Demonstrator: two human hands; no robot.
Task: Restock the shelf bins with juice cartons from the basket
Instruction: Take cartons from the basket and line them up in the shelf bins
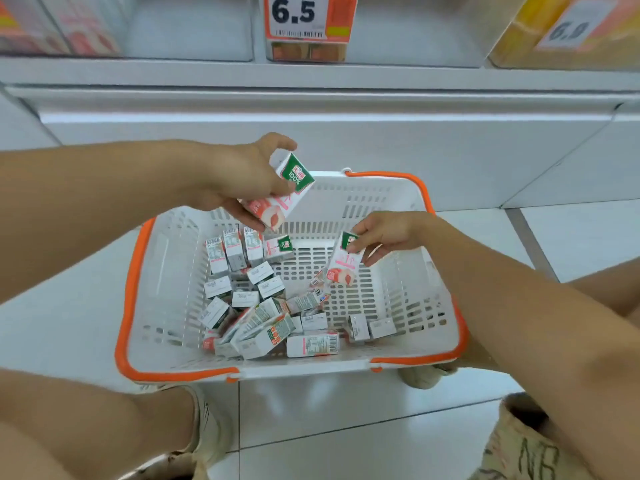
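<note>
A white basket with orange rim and handles sits on the floor below me, holding several small white-and-pink juice cartons in a loose pile at its left and middle. My left hand grips a carton with a green top, held above the basket's far edge. My right hand pinches the top of a second carton, which hangs tilted inside the basket's right half. Clear shelf bins run along the top of the view.
A price tag reading 6.5 hangs on the middle bin, and another tag on an orange-filled bin at right. The white shelf base stands just behind the basket. My knees and shoes flank the basket on the tiled floor.
</note>
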